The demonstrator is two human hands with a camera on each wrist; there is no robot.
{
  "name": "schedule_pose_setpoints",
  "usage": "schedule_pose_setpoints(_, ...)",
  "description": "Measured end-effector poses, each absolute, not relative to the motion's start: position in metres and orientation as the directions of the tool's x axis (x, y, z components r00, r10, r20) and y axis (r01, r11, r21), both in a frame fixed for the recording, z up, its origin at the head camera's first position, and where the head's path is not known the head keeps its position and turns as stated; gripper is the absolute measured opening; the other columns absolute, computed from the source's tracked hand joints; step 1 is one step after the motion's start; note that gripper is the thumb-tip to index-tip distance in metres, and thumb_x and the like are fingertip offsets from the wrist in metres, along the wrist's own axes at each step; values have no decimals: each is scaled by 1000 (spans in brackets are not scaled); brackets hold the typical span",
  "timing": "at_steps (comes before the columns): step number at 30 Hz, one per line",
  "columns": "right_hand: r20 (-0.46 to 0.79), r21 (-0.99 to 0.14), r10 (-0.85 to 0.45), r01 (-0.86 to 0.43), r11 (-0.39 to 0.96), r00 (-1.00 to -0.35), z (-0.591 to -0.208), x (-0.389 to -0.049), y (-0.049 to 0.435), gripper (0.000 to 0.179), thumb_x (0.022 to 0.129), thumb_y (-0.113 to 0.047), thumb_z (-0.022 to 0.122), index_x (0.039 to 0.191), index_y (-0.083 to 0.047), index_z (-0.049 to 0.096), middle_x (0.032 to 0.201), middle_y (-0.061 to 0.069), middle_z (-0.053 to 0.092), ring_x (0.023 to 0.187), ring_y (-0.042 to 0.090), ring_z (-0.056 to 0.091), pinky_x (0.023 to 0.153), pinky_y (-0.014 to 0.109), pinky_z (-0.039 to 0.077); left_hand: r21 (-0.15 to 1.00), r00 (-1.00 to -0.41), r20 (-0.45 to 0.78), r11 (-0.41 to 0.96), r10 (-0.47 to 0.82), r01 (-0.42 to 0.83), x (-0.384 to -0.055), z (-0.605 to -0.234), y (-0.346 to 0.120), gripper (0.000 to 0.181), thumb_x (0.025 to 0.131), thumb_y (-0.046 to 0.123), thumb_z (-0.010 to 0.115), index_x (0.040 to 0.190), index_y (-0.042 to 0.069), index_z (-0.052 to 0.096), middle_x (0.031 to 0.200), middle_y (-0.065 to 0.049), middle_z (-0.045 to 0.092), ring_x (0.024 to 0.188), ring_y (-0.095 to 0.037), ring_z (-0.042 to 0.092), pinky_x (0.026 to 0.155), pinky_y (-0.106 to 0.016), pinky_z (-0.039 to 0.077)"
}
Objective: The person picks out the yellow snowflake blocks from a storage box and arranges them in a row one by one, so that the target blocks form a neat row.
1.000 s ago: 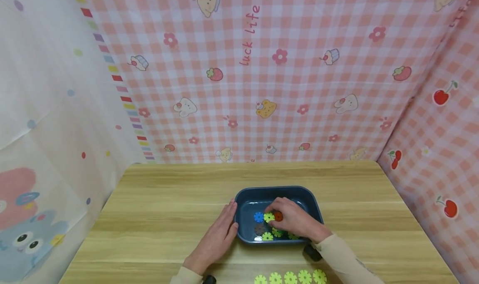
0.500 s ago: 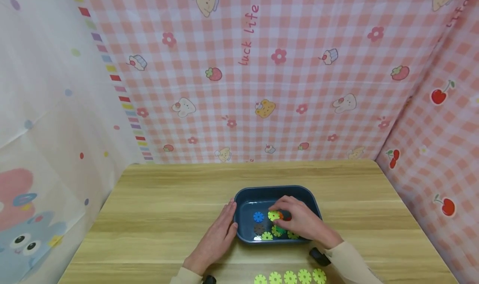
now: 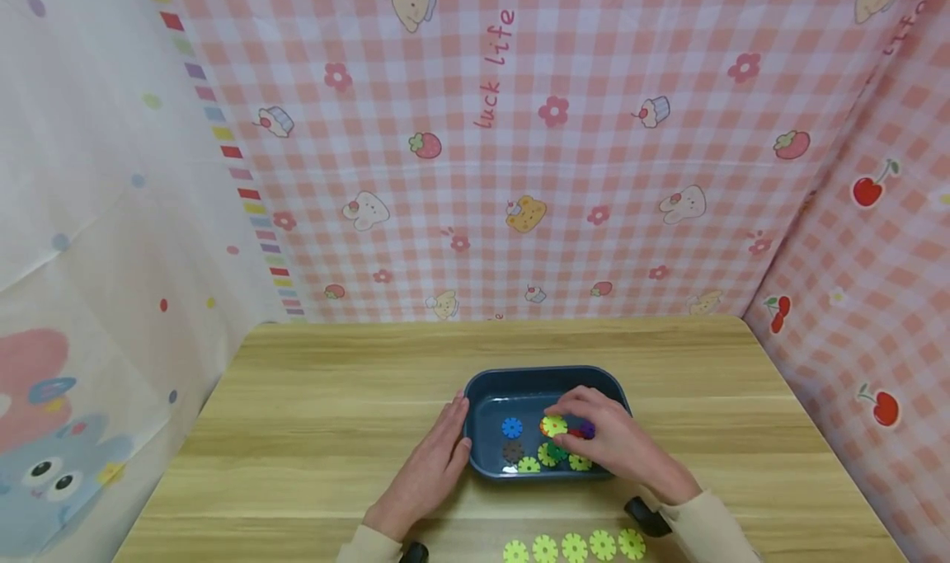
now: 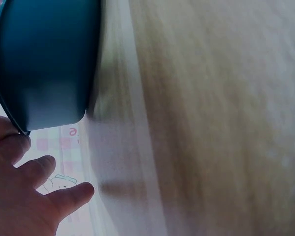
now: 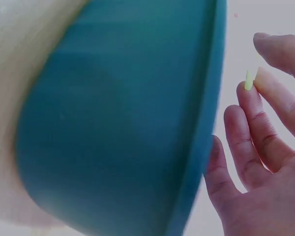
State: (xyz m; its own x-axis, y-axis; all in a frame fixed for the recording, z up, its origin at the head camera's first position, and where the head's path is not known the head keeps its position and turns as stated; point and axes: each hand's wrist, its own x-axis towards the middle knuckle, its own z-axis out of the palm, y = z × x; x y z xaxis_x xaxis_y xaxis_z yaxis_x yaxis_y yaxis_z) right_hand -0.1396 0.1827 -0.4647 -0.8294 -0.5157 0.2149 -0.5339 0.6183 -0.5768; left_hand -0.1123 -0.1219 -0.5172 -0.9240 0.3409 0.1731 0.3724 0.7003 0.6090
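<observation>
A dark blue rectangular tray (image 3: 505, 379) stands on the table with notched plastic snowflake discs inside. My left hand (image 3: 428, 470) rests with straight fingers against the tray's left side; the left wrist view also shows these fingers (image 4: 37, 172) at the rim. Over the tray, my right hand (image 3: 612, 439) holds a yellow-green snowflake disc (image 3: 553, 426) at its fingertips. The right wrist view shows that disc edge-on, beyond the tray wall (image 5: 118, 118). A blue disc (image 3: 512, 428), a brown disc (image 3: 513, 451) and a green disc (image 3: 557, 452) lie inside, with other yellow-green ones.
Several yellow-green discs (image 3: 575, 548) lie in a row at the table's near edge, in front of the tray. The wooden table (image 3: 334, 398) extends to both sides. Patterned cloth (image 3: 475, 159) hangs behind and at the sides.
My right hand has shifted right inside the tray with the yellow-green disc at its fingertips. A purple disc now shows beside the fingers. The left hand stays against the tray.
</observation>
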Motion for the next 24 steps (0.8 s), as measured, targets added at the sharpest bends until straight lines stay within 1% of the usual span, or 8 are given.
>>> schedule_pose_setpoints(4, 210, -574, -498, -519, 634, -841, -460, -135, 186, 26, 93, -23, 80, 118, -20, 77, 117, -7, 64, 109, 20, 60, 90, 44, 57, 607, -923, 172, 702, 343, 374, -114, -517, -122, 56, 111, 18, 46, 161, -2, 30, 169, -16, 25, 154, -35, 26, 124, -52, 27)
schedule_pose_setpoints(10, 192, -590, -463, -479, 650, -865, -455, -127, 194, 27, 93, -24, 80, 120, -19, 77, 118, -5, 63, 111, 22, 59, 93, 49, 55, 602, -924, 164, 707, 345, 371, -114, -516, -122, 56, 111, 19, 46, 161, -1, 30, 170, -14, 25, 155, -34, 26, 124, -51, 27)
schedule_pose_setpoints(14, 209, -584, -452, -481, 654, -867, -453, -120, 200, 28, 92, -22, 81, 119, -17, 77, 118, -4, 63, 109, 23, 61, 92, 50, 57, 606, -926, 156, 706, 345, 365, -114, -515, -122, 56, 111, 19, 46, 161, -1, 31, 170, -14, 25, 155, -34, 26, 124, -51, 27)
schedule_pose_setpoints(18, 249, -563, -447, -504, 655, -859, -452, -113, 206, 28, 90, -18, 82, 118, -17, 78, 118, -3, 64, 107, 23, 62, 90, 49, 58, 607, -926, 154, 706, 346, 365, -114, -514, -121, 56, 111, 18, 46, 161, -2, 31, 169, -14, 25, 155, -35, 26, 124, -52, 27)
schedule_pose_setpoints(24, 302, -539, -432, -526, 658, -850, -452, -106, 215, 28, 89, -17, 83, 116, -15, 79, 116, -4, 65, 104, 20, 63, 87, 44, 60, 602, -929, 149, 714, 339, 357, -113, -516, -122, 57, 111, 19, 46, 161, -1, 30, 170, -13, 24, 155, -34, 26, 124, -51, 27)
